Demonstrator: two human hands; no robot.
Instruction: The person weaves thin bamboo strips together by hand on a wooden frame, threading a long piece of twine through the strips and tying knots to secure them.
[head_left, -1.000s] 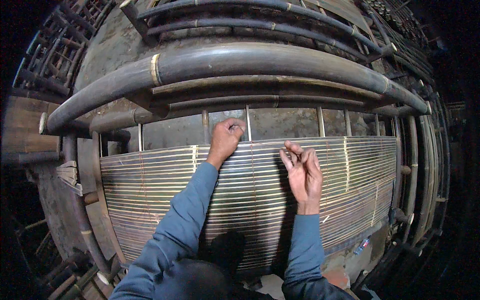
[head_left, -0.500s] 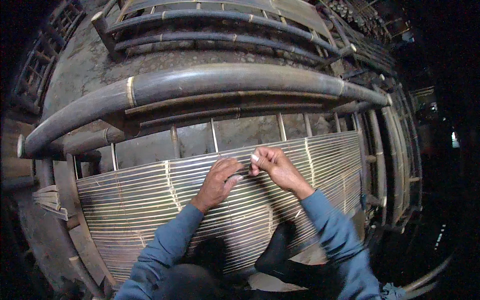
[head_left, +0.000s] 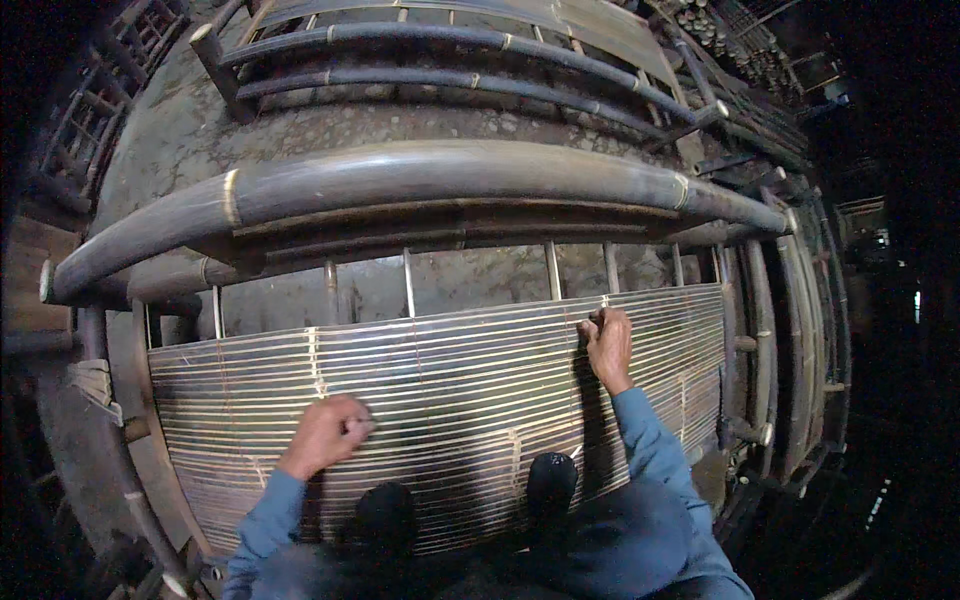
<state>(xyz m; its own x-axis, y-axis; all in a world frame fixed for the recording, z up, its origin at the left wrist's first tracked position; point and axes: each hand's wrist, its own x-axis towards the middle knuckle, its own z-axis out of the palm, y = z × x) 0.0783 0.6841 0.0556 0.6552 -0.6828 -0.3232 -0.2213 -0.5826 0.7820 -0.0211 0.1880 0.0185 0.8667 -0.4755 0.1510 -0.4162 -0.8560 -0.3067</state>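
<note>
A panel of narrow split-bamboo slats [head_left: 450, 365] lies in a dark bamboo bench frame in front of me. Thin reddish lines run across the slats in a few places. Over the panel's left-middle part, my left hand [head_left: 325, 432] is closed, fingers curled; anything inside is hidden. My right hand [head_left: 610, 345] is by the panel's far edge, right of centre, with thumb and fingers pinched together. Whatever it may hold is too small to make out. Beyond the panel, a thick bamboo rail [head_left: 460, 180] spans the frame from side to side.
Folded pale strips [head_left: 92, 388] hang at the frame's left post. Another bamboo bench [head_left: 420, 75] stands farther off on the grey floor [head_left: 150, 190]. Bamboo frames [head_left: 775, 340] stand close on the right. My dark-shod feet [head_left: 550, 480] are at the panel's near side.
My hands were close together over the middle of the panel. The left has moved left and nearer to me, its fingers curling in; the right has moved right, still pinched.
</note>
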